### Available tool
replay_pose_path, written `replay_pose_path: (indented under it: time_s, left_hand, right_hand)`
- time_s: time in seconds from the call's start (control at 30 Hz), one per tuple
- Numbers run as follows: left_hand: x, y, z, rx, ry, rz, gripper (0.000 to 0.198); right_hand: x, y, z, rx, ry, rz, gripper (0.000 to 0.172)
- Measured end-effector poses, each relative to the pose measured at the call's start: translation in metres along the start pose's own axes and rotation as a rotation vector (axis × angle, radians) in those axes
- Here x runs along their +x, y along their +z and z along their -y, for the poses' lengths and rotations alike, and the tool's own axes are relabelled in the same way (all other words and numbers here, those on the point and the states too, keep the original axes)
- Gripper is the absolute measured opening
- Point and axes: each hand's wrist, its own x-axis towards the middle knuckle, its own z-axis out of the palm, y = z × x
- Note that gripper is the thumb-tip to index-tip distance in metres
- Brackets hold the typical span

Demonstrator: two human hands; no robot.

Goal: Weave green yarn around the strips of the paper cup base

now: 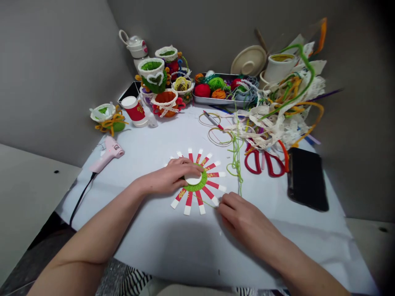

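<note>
The slit paper cup is splayed flat on the table. At its 9 o'clock, pressure is applied by the left hand, thumb parted; at 4 o'clock, green yarn is pinched by the right hand.

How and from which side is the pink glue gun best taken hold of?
By the handle of the pink glue gun, probably from the near side, closing around it. The gun lies on its side, its slim handle slanting left and nearer, with the black cord leaving that end; the wider head lies at the far end, best avoided.
</note>
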Motion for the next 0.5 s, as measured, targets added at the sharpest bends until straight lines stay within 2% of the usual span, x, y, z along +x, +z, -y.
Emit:
replay_pose_path:
  time_s: [0.27, 0.5]
  left_hand:
    - [0.001, 0.001, 0.001, -0.007, 0.02, -0.015, 0.037]
    - [0.001, -0.002, -0.003, -0.042, 0.059, 0.007, 0.039]
  right_hand:
    - [-0.001, -0.002, -0.016, -0.021, 0.14, -0.074, 0.02]
    - [0.018, -0.003, -0.027, 0.174, 0.217, -0.3, 0.02]
